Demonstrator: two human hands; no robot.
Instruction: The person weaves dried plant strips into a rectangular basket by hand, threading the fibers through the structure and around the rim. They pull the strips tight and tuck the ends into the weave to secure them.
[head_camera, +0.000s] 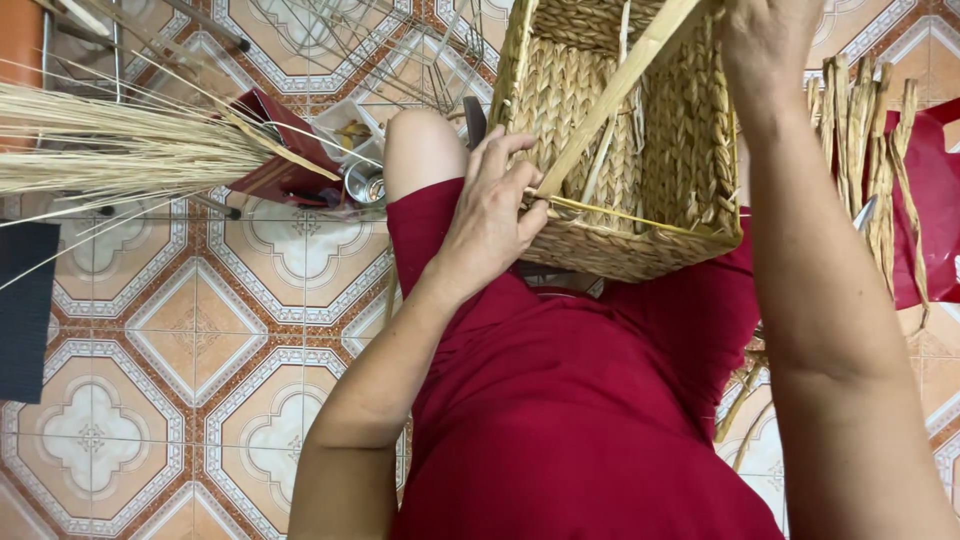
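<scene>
On the lap, a woven basket is steadied: a thin straw strand is pinched by the left hand, while the far rim is clasped by the right hand; a dried straw bundle lies left.

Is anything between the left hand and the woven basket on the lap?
Nothing visible. The left hand already rests on the woven basket at its near rim, fingers pinching a thin straw strand. The right hand holds the basket's upper side.
</scene>
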